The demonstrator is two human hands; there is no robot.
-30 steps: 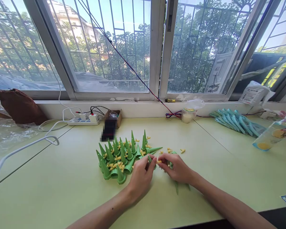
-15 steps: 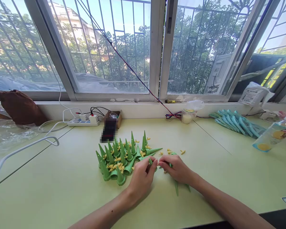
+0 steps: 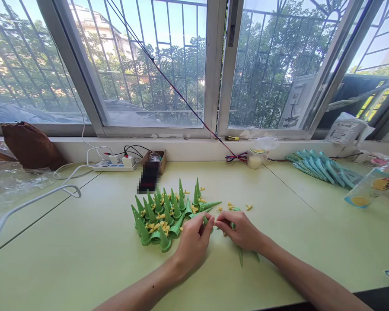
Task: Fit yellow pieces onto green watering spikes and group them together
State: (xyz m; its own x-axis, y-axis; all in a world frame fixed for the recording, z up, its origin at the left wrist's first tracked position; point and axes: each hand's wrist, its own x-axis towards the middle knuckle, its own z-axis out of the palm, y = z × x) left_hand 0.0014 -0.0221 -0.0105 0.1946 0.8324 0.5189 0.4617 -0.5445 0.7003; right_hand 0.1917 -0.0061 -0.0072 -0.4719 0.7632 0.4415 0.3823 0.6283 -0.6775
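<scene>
My left hand (image 3: pixel 194 238) is closed around a green cone (image 3: pixel 205 220), whose tip shows between thumb and fingers. Right beside it, my right hand (image 3: pixel 239 228) pinches something too small to make out, its fingertips almost meeting the left ones. To the left stand several green cones (image 3: pixel 164 240), a few lying on their sides, with small yellow pieces (image 3: pixel 164 225) scattered among them. More yellow pieces (image 3: pixel 249 207) lie beyond my right hand. Thin green tips (image 3: pixel 240 256) stick out from under that hand, the rest of them covered.
Behind the cones are a dark pixelated object (image 3: pixel 148 176), a small cardboard box (image 3: pixel 162 161) and a power strip (image 3: pixel 116 166). A jar (image 3: pixel 255 159) stands near the sill. At the right lie teal packets (image 3: pixel 324 167) and a clear bottle (image 3: pixel 372 186). A white cable (image 3: pixel 29 201) crosses the left.
The view has shifted very slightly. Both hands keep the same pose and place, and the cones and yellow pieces have not visibly moved.
</scene>
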